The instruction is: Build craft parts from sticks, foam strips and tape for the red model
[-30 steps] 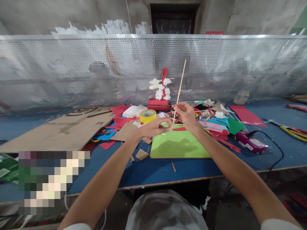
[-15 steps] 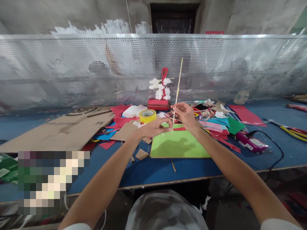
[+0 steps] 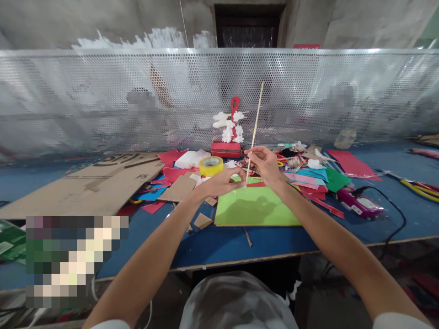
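A long, thin wooden stick (image 3: 258,112) stands nearly upright over a lime-green sheet (image 3: 254,210), its top leaning slightly right. My right hand (image 3: 266,165) pinches it in the lower part between thumb and fingertips. Lower down, my left hand (image 3: 226,182) has thumb and fingers closed at the stick's bottom end. Whether that end touches the sheet, I cannot tell. Behind my hands stands a red piece with a looped top (image 3: 235,103) and white fluffy tufts, on a red box-like base (image 3: 226,149). A roll of yellow tape (image 3: 211,167) lies beyond my left wrist.
Flat cardboard (image 3: 85,187) covers the left side of the blue table (image 3: 212,251). Coloured paper scraps lie around the sheet. To the right are a purple device (image 3: 361,204) with a black cord and yellow-handled pliers (image 3: 416,188). A perforated metal screen (image 3: 185,100) runs along the back.
The stick's upper end has tipped very slightly to the right. Both hands keep almost the same place and grip.
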The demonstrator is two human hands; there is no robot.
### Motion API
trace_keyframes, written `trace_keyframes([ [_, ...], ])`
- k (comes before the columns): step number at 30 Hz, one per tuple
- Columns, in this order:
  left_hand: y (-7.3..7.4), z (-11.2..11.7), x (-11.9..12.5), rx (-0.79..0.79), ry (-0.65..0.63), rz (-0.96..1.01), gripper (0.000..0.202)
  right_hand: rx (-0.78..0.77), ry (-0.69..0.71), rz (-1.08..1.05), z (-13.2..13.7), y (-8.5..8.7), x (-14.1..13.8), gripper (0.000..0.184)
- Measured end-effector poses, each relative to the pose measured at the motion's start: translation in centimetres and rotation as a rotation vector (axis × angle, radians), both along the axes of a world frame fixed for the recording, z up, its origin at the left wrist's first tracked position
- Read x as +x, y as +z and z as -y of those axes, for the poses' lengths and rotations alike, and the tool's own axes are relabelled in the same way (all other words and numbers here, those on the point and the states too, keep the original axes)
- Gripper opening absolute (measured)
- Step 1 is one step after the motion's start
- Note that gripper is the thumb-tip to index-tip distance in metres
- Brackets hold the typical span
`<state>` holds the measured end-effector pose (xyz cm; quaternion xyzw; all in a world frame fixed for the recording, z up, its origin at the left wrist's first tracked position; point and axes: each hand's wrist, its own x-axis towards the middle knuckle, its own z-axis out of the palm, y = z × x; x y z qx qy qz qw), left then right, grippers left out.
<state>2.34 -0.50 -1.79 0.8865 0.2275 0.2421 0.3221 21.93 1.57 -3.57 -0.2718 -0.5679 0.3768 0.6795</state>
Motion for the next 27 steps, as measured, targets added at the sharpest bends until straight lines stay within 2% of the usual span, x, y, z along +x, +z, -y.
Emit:
trace_keyframes([
  [12, -0.7, -0.6, 0.3, -0.036, 0.1, -0.027, 0.034, 0.001, 0.027, 0.013, 0.2, 0.0, 0.0, 0.028],
  [18, -0.6, -0.4, 0.5, -0.075, 0.038, 0.014, 0.029, -0.008, 0.06, -0.001, 0.5, 0.2, -0.4, 0.026],
  [23, -0.6, -0.5, 0.4, -0.103, 0.074, -0.049, 0.028, -0.025, 0.111, -0.013, 1.0, 0.5, -0.8, 0.027],
  [27, -0.8, -0.8, 0.4, -0.137, 0.093, -0.068, 0.027, -0.031, 0.096, 0.029, 0.9, 0.3, -0.8, 0.026],
])
